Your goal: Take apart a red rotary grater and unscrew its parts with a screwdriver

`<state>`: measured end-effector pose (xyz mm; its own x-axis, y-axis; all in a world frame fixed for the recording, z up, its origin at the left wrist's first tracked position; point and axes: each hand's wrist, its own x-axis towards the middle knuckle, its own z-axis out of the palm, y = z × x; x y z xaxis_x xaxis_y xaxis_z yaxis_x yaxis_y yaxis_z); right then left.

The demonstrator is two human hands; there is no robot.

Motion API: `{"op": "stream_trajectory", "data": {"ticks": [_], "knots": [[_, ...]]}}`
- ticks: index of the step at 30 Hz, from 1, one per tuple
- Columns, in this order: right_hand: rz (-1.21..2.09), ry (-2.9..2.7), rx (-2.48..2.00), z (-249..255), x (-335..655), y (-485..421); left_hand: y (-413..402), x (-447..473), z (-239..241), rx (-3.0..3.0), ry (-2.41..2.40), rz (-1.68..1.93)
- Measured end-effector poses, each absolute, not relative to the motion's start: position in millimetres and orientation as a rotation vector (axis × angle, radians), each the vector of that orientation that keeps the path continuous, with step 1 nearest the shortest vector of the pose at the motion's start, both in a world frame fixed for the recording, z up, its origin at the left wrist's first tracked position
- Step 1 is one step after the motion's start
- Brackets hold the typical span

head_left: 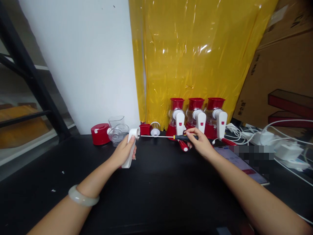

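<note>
My left hand [125, 150] is closed around a white crank handle [129, 158], its round end turned to the right. In my right hand [198, 141] is a screwdriver [179, 137] with a black and yellow grip, held level by the fingers. The tip of its long shaft meets the crank's round end; whether it sits in a screw is too small to tell. Behind my left hand are a clear plastic housing [117, 132] and a red base [100, 133]. A red hopper part [144, 129] and a metal grater drum [155, 128] lie behind the shaft.
Three assembled red and white rotary graters [177, 119] stand in a row at the back. A tablet [241, 163], white cables and chargers [288, 148] lie at the right. Yellow film [195, 49], a white panel [83, 65] and a cardboard box [281, 71] rise behind the black table [156, 195].
</note>
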<state>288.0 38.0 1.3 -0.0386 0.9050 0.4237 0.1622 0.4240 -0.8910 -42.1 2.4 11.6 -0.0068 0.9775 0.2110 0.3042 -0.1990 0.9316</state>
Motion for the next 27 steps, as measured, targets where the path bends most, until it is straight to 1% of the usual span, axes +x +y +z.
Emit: {"op": "stream_trajectory", "data": {"ticks": [15,27], "knots": [[0.701,-1.514,-0.988,1.3,289.5,38.5,4.7,-43.8,9.9,1.582,1.353,1.238],[0.779,-1.559,-0.984,4.1,293.5,37.0,5.1,-44.3,8.8,1.562,1.345,1.231]]}}
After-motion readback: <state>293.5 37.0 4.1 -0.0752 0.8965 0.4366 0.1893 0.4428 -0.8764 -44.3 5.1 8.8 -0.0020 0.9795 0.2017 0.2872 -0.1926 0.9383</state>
